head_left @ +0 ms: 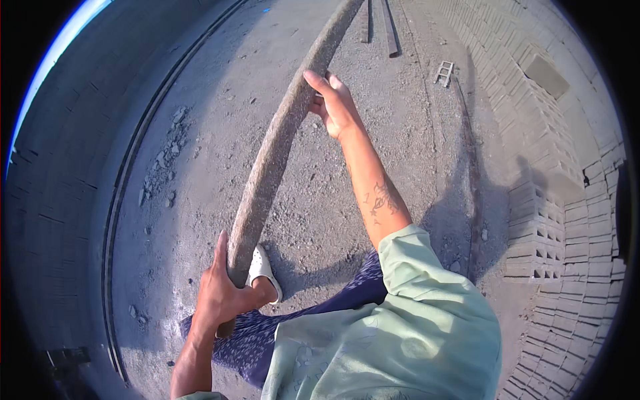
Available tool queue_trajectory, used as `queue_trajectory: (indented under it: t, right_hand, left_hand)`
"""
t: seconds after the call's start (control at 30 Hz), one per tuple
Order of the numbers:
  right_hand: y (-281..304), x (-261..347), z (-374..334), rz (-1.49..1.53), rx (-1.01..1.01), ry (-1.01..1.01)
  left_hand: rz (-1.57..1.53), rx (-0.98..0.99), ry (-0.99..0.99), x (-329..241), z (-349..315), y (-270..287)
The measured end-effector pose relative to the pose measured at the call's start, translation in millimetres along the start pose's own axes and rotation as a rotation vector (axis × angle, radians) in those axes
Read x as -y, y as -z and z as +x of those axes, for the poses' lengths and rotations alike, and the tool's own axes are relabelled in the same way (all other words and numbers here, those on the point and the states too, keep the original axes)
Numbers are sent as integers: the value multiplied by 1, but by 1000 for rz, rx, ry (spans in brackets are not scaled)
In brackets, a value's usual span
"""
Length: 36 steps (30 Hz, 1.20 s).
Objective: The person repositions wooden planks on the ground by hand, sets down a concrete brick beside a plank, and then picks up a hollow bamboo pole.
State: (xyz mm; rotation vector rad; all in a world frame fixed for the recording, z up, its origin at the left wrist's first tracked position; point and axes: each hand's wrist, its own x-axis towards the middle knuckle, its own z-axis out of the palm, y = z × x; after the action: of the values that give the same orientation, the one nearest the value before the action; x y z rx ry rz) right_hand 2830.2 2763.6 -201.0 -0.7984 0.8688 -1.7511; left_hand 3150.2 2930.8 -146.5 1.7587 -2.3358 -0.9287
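A long, rough grey-brown beam [270,150] slants up and away across the middle of the view, its far end running out past the top edge. Near its lower end my left hand [223,293] grips it, the thumb on one side and a finger stretched along the other. Farther up, my right hand [333,103] is closed around the right side, thumb on top and fingers partly hidden behind. Below the beam, my foot in a white shoe [263,275] stands on the ground.
Gritty ground has rubble [163,157] at the left beside a long dark rail [133,140]. Two more beams [389,30] lie at the far side, near a single hollow block [444,73]. Stacked hollow blocks [543,233] line the right; a block wall [60,180] stands left.
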Motion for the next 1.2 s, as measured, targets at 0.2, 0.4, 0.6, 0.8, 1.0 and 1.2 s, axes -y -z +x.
queue_trajectory:
  t: [0.2, 0.4, 0.6, 0.8, 1.0, 1.2]
  right_hand:
    - [23, 10, 43, -305, 85, 58]
    - [131, -88, -119, -20, -122, -291]
    - [144, -145, -193, 3, -260, -585]
    - [124, -144, -150, -196, -191, -537]
    - [69, -189, -111, -401, -46, -702]
    - [64, -260, -68, -22, -268, -835]
  left_hand:
    - [-458, -63, -101, 5, 142, -59]
    - [-952, 38, 29, 43, 213, -188]
    - [-1024, 182, 281, 91, 218, -244]
    - [-897, 135, 151, 26, 196, -191]
    - [37, -153, 132, 30, 152, -201]
    - [116, -227, 22, 14, 132, -210]
